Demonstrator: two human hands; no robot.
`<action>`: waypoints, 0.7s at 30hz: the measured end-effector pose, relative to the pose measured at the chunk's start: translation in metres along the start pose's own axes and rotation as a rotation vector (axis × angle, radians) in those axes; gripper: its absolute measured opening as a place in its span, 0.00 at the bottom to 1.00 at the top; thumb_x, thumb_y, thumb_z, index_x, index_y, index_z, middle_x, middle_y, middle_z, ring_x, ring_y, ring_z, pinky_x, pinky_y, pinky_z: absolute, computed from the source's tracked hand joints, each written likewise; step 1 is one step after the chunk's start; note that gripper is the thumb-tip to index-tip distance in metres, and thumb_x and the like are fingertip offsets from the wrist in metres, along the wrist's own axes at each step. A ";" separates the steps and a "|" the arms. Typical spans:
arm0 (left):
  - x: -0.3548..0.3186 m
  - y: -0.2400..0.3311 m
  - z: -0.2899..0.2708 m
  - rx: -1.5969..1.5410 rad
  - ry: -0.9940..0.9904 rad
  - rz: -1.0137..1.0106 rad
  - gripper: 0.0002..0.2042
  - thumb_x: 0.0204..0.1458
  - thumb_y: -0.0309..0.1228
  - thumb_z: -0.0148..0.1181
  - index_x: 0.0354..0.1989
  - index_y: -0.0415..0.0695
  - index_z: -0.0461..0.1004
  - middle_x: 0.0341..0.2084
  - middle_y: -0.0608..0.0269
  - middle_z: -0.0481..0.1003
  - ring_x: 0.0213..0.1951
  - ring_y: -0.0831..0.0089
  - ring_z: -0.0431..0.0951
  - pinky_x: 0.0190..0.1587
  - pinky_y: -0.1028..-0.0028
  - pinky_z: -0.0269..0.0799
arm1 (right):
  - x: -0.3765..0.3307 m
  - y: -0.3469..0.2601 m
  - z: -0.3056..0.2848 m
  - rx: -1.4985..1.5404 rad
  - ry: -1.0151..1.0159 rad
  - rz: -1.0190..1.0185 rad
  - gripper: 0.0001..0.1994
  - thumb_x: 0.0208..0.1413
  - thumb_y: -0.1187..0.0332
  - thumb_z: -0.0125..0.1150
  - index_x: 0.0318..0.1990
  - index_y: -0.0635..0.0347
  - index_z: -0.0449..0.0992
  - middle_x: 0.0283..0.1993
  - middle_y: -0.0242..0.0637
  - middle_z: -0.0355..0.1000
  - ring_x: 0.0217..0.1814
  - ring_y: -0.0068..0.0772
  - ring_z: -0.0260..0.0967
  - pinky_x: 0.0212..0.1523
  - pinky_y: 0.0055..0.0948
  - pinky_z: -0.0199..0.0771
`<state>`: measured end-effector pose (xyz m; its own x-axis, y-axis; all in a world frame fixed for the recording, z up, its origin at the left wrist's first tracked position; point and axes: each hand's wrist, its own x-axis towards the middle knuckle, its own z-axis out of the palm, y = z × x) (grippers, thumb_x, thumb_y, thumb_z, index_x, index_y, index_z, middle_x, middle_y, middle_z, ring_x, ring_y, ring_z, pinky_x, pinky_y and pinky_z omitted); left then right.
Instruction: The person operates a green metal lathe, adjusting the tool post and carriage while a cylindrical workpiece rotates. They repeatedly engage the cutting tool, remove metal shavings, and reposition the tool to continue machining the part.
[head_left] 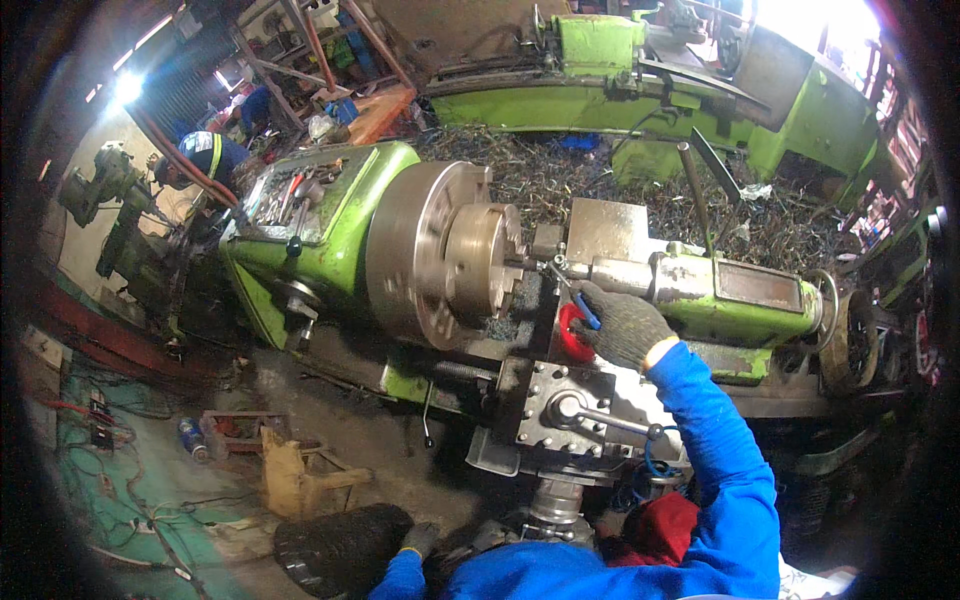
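Observation:
My right hand [625, 328], in a dark knit glove, closes around a slim tool with a blue handle [587, 312]. Its metal end reaches the narrow gap between the lathe chuck [480, 258] and the tailstock [735, 290]. Just below that hand is a bright red object [574, 335], partly covered. The tool post [565, 402] with its lever handle stands nearer to me. Low in the picture, my gloved left hand [422, 538] is down beside a dark ribbed object [345, 550]; its fingers are too unclear to read.
Hand tools lie on the green headstock [330, 200]. Metal shavings [560, 160] pile behind the lathe, before a second green machine [600, 95]. A wooden stool-like piece [300, 475], a spray can [193, 438] and cables are on the floor. Another person [205, 158] bends over at far left.

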<state>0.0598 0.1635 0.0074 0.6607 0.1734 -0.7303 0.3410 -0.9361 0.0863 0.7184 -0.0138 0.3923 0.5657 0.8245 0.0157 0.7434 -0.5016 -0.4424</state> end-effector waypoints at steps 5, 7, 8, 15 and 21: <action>0.004 -0.006 -0.005 -0.158 0.216 -0.001 0.17 0.64 0.33 0.48 0.56 0.46 0.78 0.60 0.48 0.76 0.62 0.49 0.75 0.63 0.53 0.71 | 0.010 -0.009 0.008 -0.062 -0.041 0.000 0.19 0.60 0.52 0.64 0.52 0.51 0.70 0.45 0.53 0.79 0.49 0.64 0.78 0.46 0.59 0.75; 0.002 -0.001 -0.012 -0.156 0.167 -0.029 0.17 0.64 0.33 0.48 0.57 0.46 0.78 0.60 0.48 0.76 0.62 0.49 0.75 0.63 0.53 0.71 | 0.013 -0.013 0.005 -0.092 -0.087 0.028 0.21 0.59 0.52 0.64 0.53 0.51 0.70 0.44 0.53 0.79 0.48 0.64 0.78 0.46 0.59 0.75; -0.001 0.005 -0.013 -0.173 0.145 -0.048 0.17 0.64 0.33 0.48 0.57 0.46 0.78 0.60 0.48 0.76 0.61 0.49 0.76 0.63 0.53 0.71 | 0.014 -0.014 0.005 -0.108 -0.116 0.044 0.21 0.59 0.51 0.65 0.53 0.51 0.70 0.43 0.53 0.79 0.48 0.64 0.78 0.46 0.59 0.75; -0.013 0.009 0.013 -0.158 -0.007 -0.090 0.17 0.63 0.34 0.48 0.55 0.47 0.79 0.56 0.50 0.79 0.58 0.48 0.78 0.60 0.53 0.73 | 0.020 0.000 0.008 -0.093 -0.046 0.001 0.22 0.58 0.52 0.63 0.55 0.52 0.73 0.45 0.55 0.77 0.49 0.63 0.78 0.50 0.56 0.77; -0.028 0.011 0.028 -0.220 0.163 -0.009 0.17 0.64 0.37 0.49 0.55 0.49 0.79 0.57 0.48 0.77 0.58 0.47 0.78 0.61 0.52 0.73 | 0.018 -0.002 0.006 -0.066 -0.065 0.027 0.23 0.56 0.54 0.65 0.56 0.52 0.74 0.45 0.55 0.75 0.49 0.63 0.77 0.51 0.54 0.76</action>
<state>0.0258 0.1400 0.0101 0.7501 0.2450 -0.6143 0.4725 -0.8485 0.2385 0.7251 0.0038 0.3879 0.5630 0.8247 -0.0541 0.7515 -0.5380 -0.3819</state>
